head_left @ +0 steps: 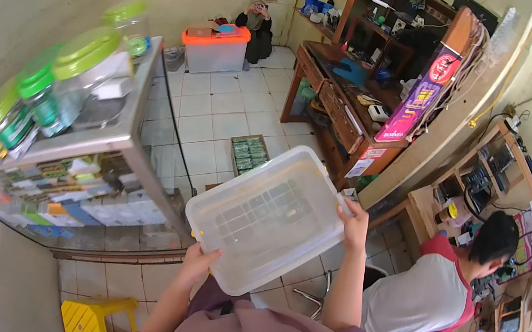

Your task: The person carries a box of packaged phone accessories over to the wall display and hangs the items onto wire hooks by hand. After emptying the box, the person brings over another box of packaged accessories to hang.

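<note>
Down to the floor [229,103], pale square tiles, and there sits a tray of green packets [249,154] beside the wooden desk's end of the room! Further back, a clear storage box [213,60] stands on those tiles, its orange lid [238,39] carrying a brown carton [199,32] and something blue. Nearest us, a yellow stool [86,324] is on the floor too. Over to the glass cabinet [155,179]: jars [86,53] with green lids crowd its top. Across the way, the wooden desk [338,111] holds a blue sheet [350,72] and a small white device [378,113]. And on the workbench [423,205] at right, a yellow-topped tub [448,212] among clutter too small to tell.
</note>
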Tool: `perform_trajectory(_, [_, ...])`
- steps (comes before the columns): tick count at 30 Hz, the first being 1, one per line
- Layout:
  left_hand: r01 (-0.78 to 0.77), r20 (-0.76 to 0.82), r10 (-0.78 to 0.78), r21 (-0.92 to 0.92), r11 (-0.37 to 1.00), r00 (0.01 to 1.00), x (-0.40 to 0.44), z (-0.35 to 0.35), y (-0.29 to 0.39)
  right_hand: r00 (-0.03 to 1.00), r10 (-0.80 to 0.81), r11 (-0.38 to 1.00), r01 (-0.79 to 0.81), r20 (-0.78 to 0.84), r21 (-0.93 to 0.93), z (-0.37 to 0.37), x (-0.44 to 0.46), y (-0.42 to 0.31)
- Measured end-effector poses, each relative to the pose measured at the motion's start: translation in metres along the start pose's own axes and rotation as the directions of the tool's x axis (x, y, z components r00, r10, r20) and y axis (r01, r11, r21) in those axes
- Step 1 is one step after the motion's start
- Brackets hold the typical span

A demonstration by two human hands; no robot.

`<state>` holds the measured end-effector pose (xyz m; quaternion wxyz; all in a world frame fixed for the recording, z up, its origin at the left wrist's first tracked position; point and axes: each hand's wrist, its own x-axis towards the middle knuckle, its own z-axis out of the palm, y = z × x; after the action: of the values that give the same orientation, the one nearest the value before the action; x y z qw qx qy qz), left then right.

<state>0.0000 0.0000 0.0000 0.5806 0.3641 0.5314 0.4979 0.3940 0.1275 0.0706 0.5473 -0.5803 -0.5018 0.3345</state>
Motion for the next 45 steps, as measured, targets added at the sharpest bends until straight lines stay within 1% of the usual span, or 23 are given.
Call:
perform_trajectory(2, [0.204,0.095,-0.191,-0.146,0.968,0.977,0.029,-0.006,0.021,0.990,-0.132,0.988,0.136,0.053,-0.071,0.019,0.038,-0.038])
perform_trajectory(3, [0.361,0.101,-0.347,-0.195,0.912,0.932,0.060,0.019,-0.021,0.996,0.010,0.985,0.006,0.093,-0.173,0.024,0.080,0.004])
perform_trajectory(5, [0.466,-0.063,-0.481,-0.171,0.868,0.874,0.092,0.025,-0.017,0.987,-0.035,0.966,0.074,0.156,-0.248,0.064,0.128,0.011])
perform_trajectory(6, [0.388,-0.049,-0.402,-0.174,0.905,0.914,0.164,0.036,0.014,0.982,-0.124,0.962,0.154,0.141,-0.226,0.092,0.205,-0.016])
perform_trajectory(9, [0.373,-0.100,-0.412,-0.272,0.887,0.906,0.227,0.042,0.023,0.992,-0.126,0.975,0.124,-0.001,-0.185,0.152,0.278,0.015])
perform_trajectory(12, [0.346,-0.213,-0.418,-0.305,0.887,0.883,0.280,0.045,0.027,0.949,-0.307,0.904,0.269,-0.066,-0.333,0.206,0.306,0.062])
perform_trajectory(14, [0.237,-0.310,-0.350,-0.348,0.907,0.884,0.321,0.045,0.014,0.954,-0.282,0.924,0.243,-0.096,-0.296,0.245,0.310,0.074])
perform_trajectory(15, [0.242,-0.324,-0.364,-0.360,0.901,0.873,0.338,0.046,0.009,0.957,-0.257,0.942,0.216,-0.135,-0.257,0.263,0.308,0.083])
perform_trajectory(17, [0.277,-0.396,-0.389,-0.311,0.909,0.832,0.378,0.046,0.007,0.992,-0.108,0.955,0.121,0.064,-0.271,0.294,0.301,0.135])
perform_trajectory(20, [0.230,-0.524,-0.410,-0.375,0.898,0.746,0.423,0.054,-0.005,0.979,-0.015,0.953,0.075,0.204,-0.294,0.336,0.282,0.198])
perform_trajectory(22, [0.179,-0.567,-0.425,-0.438,0.881,0.705,0.460,0.053,-0.013,0.971,-0.028,0.812,0.161,0.238,-0.561,0.362,0.278,0.205])
perform_trajectory(23, [0.129,-0.588,-0.448,-0.503,0.854,0.674,0.473,0.053,-0.026,0.969,-0.014,0.812,0.155,0.246,-0.562,0.369,0.279,0.215])
perform_trajectory(24, [0.102,-0.575,-0.445,-0.530,0.842,0.687,0.489,0.054,-0.034,0.930,0.153,0.928,-0.020,0.333,-0.371,0.374,0.287,0.225])
perform_trajectory(25, [0.103,-0.578,-0.447,-0.530,0.842,0.683,0.509,0.049,-0.041,0.850,0.283,0.958,-0.229,0.445,-0.172,0.387,0.294,0.236])
perform_trajectory(26, [0.009,-0.593,-0.443,-0.592,0.806,0.673,0.527,0.043,-0.052,0.866,0.198,0.979,-0.155,0.458,-0.131,0.403,0.300,0.258])
perform_trajectory(27, [-0.086,-0.604,-0.437,-0.644,0.760,0.666,0.547,0.037,-0.065,0.865,0.202,0.979,-0.158,0.460,-0.131,0.416,0.312,0.272])
perform_trajectory(29, [-0.064,-0.598,-0.428,-0.628,0.775,0.677,0.584,0.003,-0.110,0.804,0.270,0.955,-0.292,0.531,-0.044,0.453,0.334,0.296])
perform_trajectory(31, [-0.043,-0.581,-0.428,-0.626,0.779,0.692,0.616,-0.017,-0.151,0.812,0.221,0.969,-0.246,0.540,-0.026,0.483,0.345,0.337])
perform_trajectory(33, [-0.163,-0.623,-0.394,-0.648,0.744,0.675,0.657,-0.024,-0.176,0.797,0.207,0.976,-0.209,0.567,-0.063,0.511,0.370,0.373])
perform_trajectory(37, [-0.049,-0.624,-0.467,-0.630,0.775,0.627,0.705,-0.067,-0.253,0.813,0.162,0.982,-0.190,0.560,-0.009,0.562,0.372,0.461])
perform_trajectory(40, [-0.148,-0.646,-0.475,-0.671,0.727,0.598,0.725,-0.092,-0.300,0.780,0.164,0.977,-0.212,0.604,0.008,0.586,0.363,0.516])
perform_trajectory(42, [-0.026,-0.622,-0.495,-0.638,0.770,0.607,0.733,-0.105,-0.327,0.757,0.220,0.968,-0.247,0.615,-0.042,0.596,0.359,0.548])
perform_trajectory(45, [0.002,-0.592,-0.552,-0.681,0.732,0.587,0.747,-0.115,-0.366,0.765,0.268,0.952,-0.305,0.586,-0.038,0.605,0.350,0.585])
